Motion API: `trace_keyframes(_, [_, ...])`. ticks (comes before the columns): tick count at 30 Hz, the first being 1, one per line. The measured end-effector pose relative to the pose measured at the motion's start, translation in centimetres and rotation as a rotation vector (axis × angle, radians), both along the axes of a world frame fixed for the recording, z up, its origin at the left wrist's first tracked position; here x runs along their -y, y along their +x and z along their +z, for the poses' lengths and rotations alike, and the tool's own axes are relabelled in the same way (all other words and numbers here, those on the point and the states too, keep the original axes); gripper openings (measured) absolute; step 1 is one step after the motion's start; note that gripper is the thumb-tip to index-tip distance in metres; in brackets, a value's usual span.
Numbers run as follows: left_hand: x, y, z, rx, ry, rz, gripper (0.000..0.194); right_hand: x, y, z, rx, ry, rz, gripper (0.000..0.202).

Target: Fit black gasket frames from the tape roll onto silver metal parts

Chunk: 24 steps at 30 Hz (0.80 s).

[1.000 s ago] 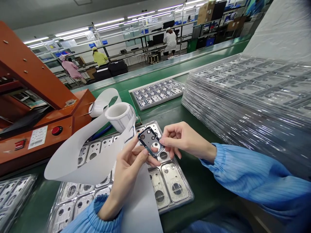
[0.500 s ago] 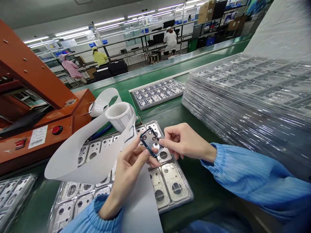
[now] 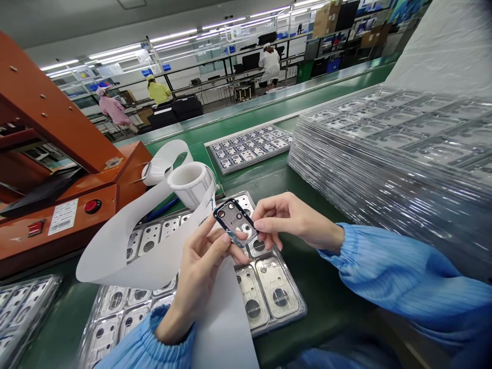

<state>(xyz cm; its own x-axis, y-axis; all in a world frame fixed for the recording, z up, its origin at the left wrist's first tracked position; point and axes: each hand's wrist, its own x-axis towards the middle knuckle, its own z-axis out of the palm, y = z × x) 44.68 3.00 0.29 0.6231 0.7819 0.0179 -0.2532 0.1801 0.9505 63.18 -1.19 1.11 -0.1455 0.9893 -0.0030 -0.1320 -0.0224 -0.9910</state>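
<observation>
A small, rounded rectangular plate (image 3: 235, 218), dark-rimmed with several round holes, is held tilted above the tray. My left hand (image 3: 207, 256) grips its lower left edge between thumb and fingers. On the opposite side, my right hand (image 3: 282, 220) pinches its right edge, with thumb and fingers closed. Beneath both hands lies a clear plastic tray (image 3: 303, 309) of silvery plates with round openings. A white strip of backing film (image 3: 225, 318) runs over that tray and under my left hand. It curls up to a white roll (image 3: 188, 184) just behind.
An orange machine (image 3: 77, 200) with a red button stands at left. Tall stacked clear trays (image 3: 346, 159) rise at right. Another filled tray (image 3: 251, 148) lies on the green bench behind, and one more (image 3: 28, 312) at lower left. Several people work in the background.
The plate has shifted slightly left and turned, so more of its face shows. Both hands have moved a little with it and keep their hold.
</observation>
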Motion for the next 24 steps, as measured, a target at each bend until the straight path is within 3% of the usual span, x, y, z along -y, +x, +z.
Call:
trace_keyframes(13, [-0.05,-0.12,-0.06,0.017,-0.007,-0.018,0.031,0.06,-0.11,-0.09,0.009,0.016,-0.010,0.015])
trace_keyframes(24, [0.08,-0.09,0.10,-0.011,0.011,-0.016,0.036,0.14,-0.13,-0.37,-0.050,-0.003,0.030,0.025])
